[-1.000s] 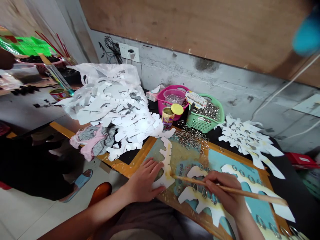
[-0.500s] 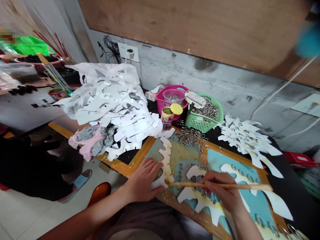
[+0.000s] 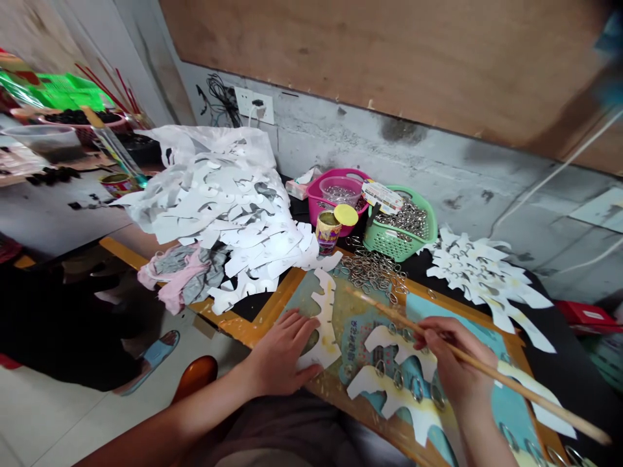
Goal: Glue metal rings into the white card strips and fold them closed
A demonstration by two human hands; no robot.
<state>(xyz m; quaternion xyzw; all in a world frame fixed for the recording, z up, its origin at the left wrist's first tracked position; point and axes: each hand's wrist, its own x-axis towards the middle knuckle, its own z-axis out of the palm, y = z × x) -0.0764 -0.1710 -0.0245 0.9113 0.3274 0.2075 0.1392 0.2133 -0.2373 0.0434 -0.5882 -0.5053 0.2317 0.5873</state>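
Working on a big painted board (image 3: 292,292) with an orange wooden frame, sitting on a black-topped bench (image 3: 577,383). The board's near corner hangs over toward my lap, and the far right corner runs out of shot.

My left hand (image 3: 280,353) is flat and open, fingers spread, pressing on the edge of a white paper cutout (image 3: 324,331). My right hand (image 3: 455,360) is clenched around a long thin wooden brush (image 3: 520,392), which runs diagonally across the board, tip up near the loose metal rings (image 3: 372,272). More cutouts (image 3: 394,395) lie under that hand, with metal rings (image 3: 416,389) sitting along them.

Space is tight. Behind the board there's a pink basin of rings (image 3: 335,194), a green plastic basket of rings (image 3: 403,227) and a small can with a yellow lid (image 3: 327,230). A huge pile of white cutouts (image 3: 219,207) spills over a plastic bag (image 3: 204,139) on the left, with a pink and grey rag (image 3: 182,279) at its edge. Another stack of cutouts (image 3: 481,279) sits right of the basket.

The bench is pushed up to a stained concrete wall (image 3: 389,155) under a plywood panel (image 3: 389,65). Past the left edge is a tiled floor (image 3: 48,402), with someone's foot in a blue sandal (image 3: 156,360) close by.
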